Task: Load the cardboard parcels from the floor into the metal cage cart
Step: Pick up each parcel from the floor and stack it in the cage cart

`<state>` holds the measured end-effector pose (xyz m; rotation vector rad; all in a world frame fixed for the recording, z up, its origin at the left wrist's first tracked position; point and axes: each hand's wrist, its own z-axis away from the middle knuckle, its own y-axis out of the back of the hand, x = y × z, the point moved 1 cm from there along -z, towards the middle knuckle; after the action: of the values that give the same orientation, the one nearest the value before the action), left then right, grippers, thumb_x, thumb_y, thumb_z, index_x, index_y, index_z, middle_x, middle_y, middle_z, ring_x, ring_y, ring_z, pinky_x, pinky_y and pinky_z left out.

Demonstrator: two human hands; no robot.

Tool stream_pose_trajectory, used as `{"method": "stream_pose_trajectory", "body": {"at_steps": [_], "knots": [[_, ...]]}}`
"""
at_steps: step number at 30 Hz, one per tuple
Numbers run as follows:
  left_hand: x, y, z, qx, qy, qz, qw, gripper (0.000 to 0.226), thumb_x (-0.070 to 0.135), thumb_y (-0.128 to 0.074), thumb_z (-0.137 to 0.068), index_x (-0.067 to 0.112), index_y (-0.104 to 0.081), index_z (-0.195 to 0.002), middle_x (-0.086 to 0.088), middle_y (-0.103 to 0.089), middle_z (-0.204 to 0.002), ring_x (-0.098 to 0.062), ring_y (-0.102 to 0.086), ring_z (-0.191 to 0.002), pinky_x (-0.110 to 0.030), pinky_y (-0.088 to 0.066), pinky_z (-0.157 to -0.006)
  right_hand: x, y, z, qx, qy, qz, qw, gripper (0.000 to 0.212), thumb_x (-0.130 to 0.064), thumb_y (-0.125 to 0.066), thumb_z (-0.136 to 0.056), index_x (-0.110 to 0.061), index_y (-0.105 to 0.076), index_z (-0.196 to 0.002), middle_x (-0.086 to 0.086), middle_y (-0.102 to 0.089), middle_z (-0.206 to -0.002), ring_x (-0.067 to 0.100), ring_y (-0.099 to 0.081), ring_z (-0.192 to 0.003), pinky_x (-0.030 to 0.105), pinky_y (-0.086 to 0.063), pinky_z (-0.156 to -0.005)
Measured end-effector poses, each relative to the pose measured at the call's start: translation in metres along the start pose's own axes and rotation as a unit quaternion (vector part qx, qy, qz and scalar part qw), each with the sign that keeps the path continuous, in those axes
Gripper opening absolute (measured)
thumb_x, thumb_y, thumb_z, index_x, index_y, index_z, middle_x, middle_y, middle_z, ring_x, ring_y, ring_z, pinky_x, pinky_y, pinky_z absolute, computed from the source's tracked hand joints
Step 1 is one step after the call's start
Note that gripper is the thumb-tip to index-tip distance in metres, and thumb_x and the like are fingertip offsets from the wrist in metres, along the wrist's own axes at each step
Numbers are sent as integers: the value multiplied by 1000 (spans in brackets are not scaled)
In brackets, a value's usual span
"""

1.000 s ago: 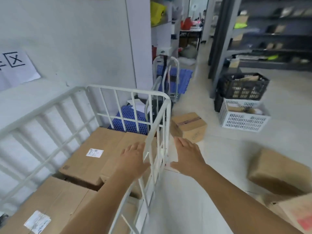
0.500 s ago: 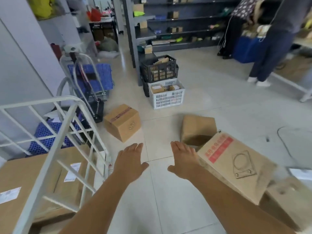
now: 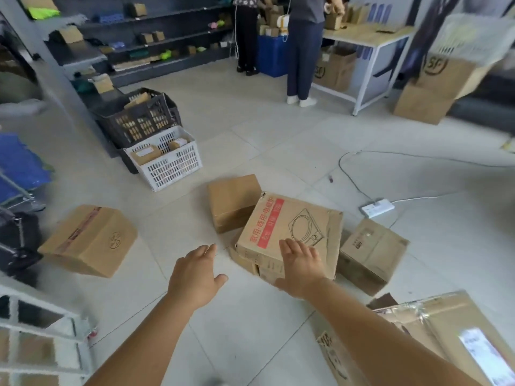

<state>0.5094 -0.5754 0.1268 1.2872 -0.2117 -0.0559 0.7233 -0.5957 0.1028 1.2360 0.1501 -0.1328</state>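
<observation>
Both hands reach empty toward the printed parcel [image 3: 289, 232] on the floor: left hand [image 3: 195, 277] spread beside it, right hand [image 3: 302, 264] over its near edge. Next, grip opposite sides and lift toward the cage cart [image 3: 41, 338].

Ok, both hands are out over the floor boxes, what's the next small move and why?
Probably bring the left hand across to the near left edge of the red-labelled box. The right hand, fingers straight, already lies over that box, the left hangs open over bare floor, and the box sits tilted on others, so it wants two hands.
</observation>
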Motion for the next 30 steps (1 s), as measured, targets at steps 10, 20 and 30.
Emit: {"method": "stream_pose_trajectory", "body": {"at_steps": [10,20,30], "knots": [[30,-15,-118,-57,-107,-19,992,74,46,-50,-93,21,-16,-154,3,-30,-154,-19,-33,-138,-32,-31,-110,62,-16,-42,10,-167,-57,984,85,-38,-62,-87,-15,-14,-153,1,-23,-156,22,-17,-145,42,-14,-119],[27,-34,-223,-97,-140,-40,985,76,47,-54,-91,21,-19,-153,2,-37,-151,-24,-40,-134,-37,-39,-104,89,-39,-89,9,-287,-123,950,76,-34,-62,-84,-14,-25,-147,2,-33,-149,23,-24,-142,40,-19,-117],[47,-77,-333,-145,-104,-61,982,78,45,-56,-91,19,-17,-153,-2,-42,-147,-24,-44,-131,-39,-41,-103,168,-71,-176,-20,-333,-156,930,89,-43,-65,-86,-14,-14,-153,2,-24,-157,24,-16,-148,40,-15,-119]]}}
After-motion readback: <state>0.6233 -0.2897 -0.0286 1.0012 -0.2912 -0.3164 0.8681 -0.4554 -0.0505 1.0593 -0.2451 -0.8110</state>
